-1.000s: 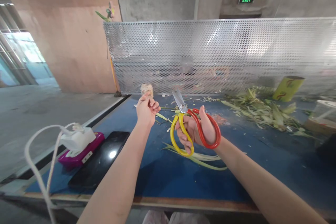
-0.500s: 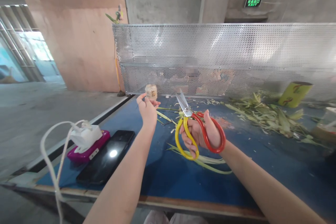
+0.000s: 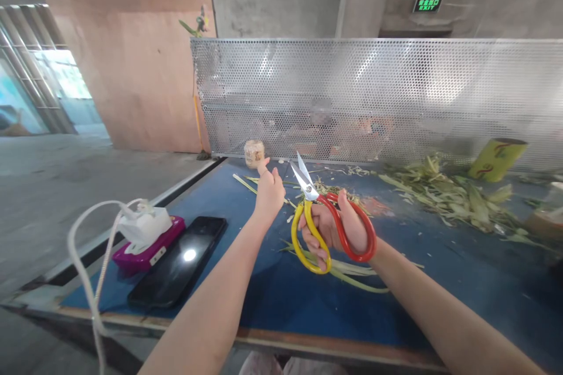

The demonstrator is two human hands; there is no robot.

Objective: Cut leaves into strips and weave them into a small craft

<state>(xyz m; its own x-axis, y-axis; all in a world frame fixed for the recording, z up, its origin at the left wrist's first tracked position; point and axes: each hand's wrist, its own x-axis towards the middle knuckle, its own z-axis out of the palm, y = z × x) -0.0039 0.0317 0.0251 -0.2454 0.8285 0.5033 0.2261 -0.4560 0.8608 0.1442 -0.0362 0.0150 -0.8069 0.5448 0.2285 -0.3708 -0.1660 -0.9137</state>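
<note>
Red- and yellow-handled scissors [image 3: 309, 188] are in my right hand [image 3: 328, 228], with the thumb through the red loop and fingers through the yellow one. Their metal blades stand apart, pointing up and left. To the left of the blade tips is my left hand [image 3: 270, 196], seen from the back with fingers curled; what they hold, if anything, is hidden. Pale green husk strips [image 3: 245, 184] run behind this hand, and I cannot tell whether it touches them. Beneath my right hand, more long strips [image 3: 356, 278] lie on the blue tabletop [image 3: 281, 304].
A pale roll [image 3: 254, 153] stands behind my left hand. At left are a black phone [image 3: 185, 263] and a purple power strip [image 3: 145, 252] with a white charger. Dry husks [image 3: 448, 193] and a yellow-green can [image 3: 497, 159] lie right, before a perforated metal screen [image 3: 373, 82].
My left hand has moved right, away from the pale roll, and its fingers have curled in. The scissors have shifted slightly left and down, blades still apart.
</note>
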